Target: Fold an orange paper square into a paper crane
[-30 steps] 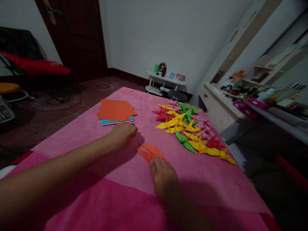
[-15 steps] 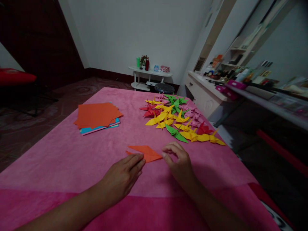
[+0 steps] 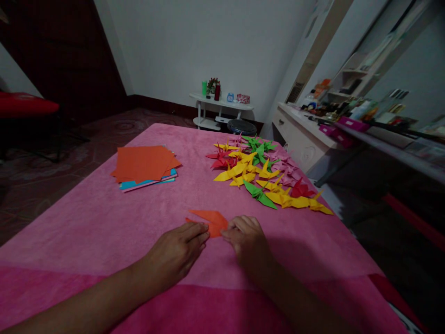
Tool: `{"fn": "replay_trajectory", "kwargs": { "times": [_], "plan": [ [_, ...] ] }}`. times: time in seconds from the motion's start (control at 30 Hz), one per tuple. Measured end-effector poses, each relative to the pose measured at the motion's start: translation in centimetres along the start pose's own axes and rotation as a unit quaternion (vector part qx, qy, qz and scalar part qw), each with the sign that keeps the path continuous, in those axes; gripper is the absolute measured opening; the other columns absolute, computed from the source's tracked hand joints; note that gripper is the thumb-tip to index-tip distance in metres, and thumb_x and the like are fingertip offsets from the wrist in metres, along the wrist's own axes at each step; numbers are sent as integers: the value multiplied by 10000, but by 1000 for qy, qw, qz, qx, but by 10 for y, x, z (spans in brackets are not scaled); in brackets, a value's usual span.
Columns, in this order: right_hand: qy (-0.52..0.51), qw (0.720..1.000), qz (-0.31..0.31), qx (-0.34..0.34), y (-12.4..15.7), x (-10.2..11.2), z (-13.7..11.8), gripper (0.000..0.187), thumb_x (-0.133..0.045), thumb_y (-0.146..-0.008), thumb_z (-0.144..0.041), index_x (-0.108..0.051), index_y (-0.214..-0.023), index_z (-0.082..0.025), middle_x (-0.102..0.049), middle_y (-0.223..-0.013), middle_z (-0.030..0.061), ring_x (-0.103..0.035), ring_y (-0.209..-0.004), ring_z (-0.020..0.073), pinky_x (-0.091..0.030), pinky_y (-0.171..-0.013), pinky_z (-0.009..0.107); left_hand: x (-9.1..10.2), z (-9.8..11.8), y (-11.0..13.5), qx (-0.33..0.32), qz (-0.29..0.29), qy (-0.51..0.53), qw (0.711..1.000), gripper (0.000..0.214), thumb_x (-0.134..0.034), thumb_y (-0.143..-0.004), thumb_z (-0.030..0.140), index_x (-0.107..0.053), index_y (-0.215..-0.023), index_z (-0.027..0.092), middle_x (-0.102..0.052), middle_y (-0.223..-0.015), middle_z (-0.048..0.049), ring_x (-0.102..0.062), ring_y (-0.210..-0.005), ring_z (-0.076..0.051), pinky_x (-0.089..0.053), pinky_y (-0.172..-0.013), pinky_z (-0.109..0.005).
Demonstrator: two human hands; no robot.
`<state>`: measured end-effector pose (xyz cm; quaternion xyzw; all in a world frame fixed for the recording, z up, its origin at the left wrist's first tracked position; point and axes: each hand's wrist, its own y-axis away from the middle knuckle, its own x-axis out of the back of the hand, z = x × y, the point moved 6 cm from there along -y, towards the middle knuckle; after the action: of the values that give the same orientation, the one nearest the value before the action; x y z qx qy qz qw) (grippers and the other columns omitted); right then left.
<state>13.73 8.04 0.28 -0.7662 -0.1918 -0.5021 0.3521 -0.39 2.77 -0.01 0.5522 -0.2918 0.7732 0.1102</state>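
Note:
A piece of orange origami paper (image 3: 214, 218), folded into a narrow kite-like form with a split on its left side, lies on the pink cloth before me. My left hand (image 3: 184, 246) holds its lower left part down, fingers together on the edge. At the opposite end, my right hand (image 3: 245, 236) pinches the right point between thumb and curled fingers, and that tip is hidden. Just beyond my right hand are finished paper cranes, among them a green crane (image 3: 260, 195) and a yellow crane (image 3: 285, 199).
To the left lies a stack of orange sheets (image 3: 144, 162) over blue and pink ones. Several red, pink, green and yellow cranes spread across the table's right side. Further right stands a cluttered dresser (image 3: 302, 134). A small white shelf (image 3: 222, 103) and dark stool (image 3: 242, 126) are behind.
My right hand has moved left onto the paper's right point and closed on it. My left hand stays on the paper. The whole view has shifted slightly.

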Motion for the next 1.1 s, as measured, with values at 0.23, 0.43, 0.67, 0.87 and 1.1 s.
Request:
{"fn": "replay_trajectory", "kwargs": {
  "times": [0.23, 0.43, 0.67, 0.87, 1.1],
  "plan": [
    [-33, 999, 7, -3, 12, 13, 5, 255, -467, -880, -116, -583, -657, -151, -541, -678, 31, -456, -693, 164, -315, -691, 305, 10, -15, -1, -4, -30, 31, 999, 270, -383, -946, 176, -651, -973, 155, -652, -1012, -83, -605, -913, -170, -539, -805, -293],
    [41, 999, 30, 20, 12, 35, -9, 150, -508, -806, -118, -569, -675, -160, -542, -710, 46, -432, -699, 184, -278, -667, 333, 12, -16, -8, -13, -22, 30, 999, 248, -402, -937, 190, -649, -934, 171, -642, -967, -87, -597, -893, -174, -513, -784, -287],
    [21, 983, 148, 110, -2, 35, -33, 154, -475, -871, -107, -608, -856, -184, -611, -915, 69, -488, -802, 188, -311, -694, 329, 14, -25, -20, -26, -57, 64, 996, 225, -499, -892, 246, -620, -1076, 199, -633, -1004, -69, -589, -887, -188, -490, -768, -302],
    [-9, 995, 70, 76, -11, 10, -18, 105, -548, -855, -151, -624, -910, -197, -649, -918, 51, -516, -840, 202, -322, -751, 361, 7, -39, -19, -14, -15, 122, 992, 290, -550, -882, 359, -636, -1100, 188, -644, -976, -69, -589, -885, -192, -487, -785, -318],
    [-51, 995, 58, 64, -14, 8, -10, 136, -523, -862, -134, -631, -802, -187, -644, -794, 26, -514, -771, 180, -309, -710, 343, 7, -39, -24, -1, 14, 146, 989, 236, -575, -863, 273, -663, -1059, 175, -652, -922, -57, -585, -850, -178, -485, -744, -302]
  ]
}}
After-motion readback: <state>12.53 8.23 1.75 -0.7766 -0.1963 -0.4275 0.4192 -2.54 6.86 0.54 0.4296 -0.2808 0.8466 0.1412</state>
